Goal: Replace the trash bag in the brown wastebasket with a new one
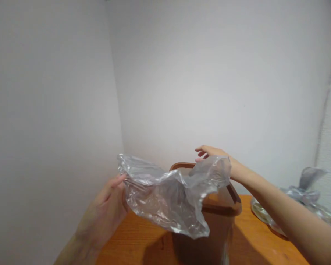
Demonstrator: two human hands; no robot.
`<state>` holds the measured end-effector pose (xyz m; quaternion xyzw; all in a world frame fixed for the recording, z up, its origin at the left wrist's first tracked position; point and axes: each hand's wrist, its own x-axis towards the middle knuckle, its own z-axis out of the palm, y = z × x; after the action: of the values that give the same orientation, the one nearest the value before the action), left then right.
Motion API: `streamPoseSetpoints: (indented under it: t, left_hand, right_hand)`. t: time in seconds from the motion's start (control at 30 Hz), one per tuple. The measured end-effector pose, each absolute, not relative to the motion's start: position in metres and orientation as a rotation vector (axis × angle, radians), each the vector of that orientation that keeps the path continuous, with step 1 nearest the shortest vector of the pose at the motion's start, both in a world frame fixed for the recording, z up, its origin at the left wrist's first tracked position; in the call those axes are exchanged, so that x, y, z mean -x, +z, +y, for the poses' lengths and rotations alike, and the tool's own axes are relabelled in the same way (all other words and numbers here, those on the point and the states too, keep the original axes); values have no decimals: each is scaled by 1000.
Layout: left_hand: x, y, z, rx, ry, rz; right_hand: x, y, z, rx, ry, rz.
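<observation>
A crumpled clear plastic bag [165, 195] hangs spread between my two hands, above a brown plastic bin [217, 232]. My left hand [105, 209] pinches the bag's left edge, just beside the bin's rim. My right hand [211, 154] is raised over the far side of the bin, with its fingers curled and the bag's upper corner gathered against the palm. The bag covers much of the bin's top and hides its opening. The bin stands on an orange wooden table [132, 243].
White walls meet in a corner behind the bin and rise along the left side. At the right of the table, a knotted clear plastic bag [300, 197] lies beside a round glassy dish [260, 213]. My right forearm passes in front of them.
</observation>
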<state>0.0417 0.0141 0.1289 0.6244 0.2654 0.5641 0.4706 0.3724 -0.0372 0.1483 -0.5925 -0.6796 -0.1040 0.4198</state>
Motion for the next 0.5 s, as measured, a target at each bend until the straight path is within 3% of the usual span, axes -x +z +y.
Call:
streamPoseSetpoints:
  t: [0.2, 0.37, 0.5]
  left_hand:
    - [-60, 120, 0, -1534, 1064, 379]
    - [-67, 102, -3, -1606, 1005, 355]
    - [-68, 87, -4, -1671, 1052, 446]
  right_hand:
    - [-332, 144, -119, 1204, -157, -1661]
    - [-317, 116, -143, 1405, -501, -1724]
    - [-342, 104, -136, 1486, -450, -1750]
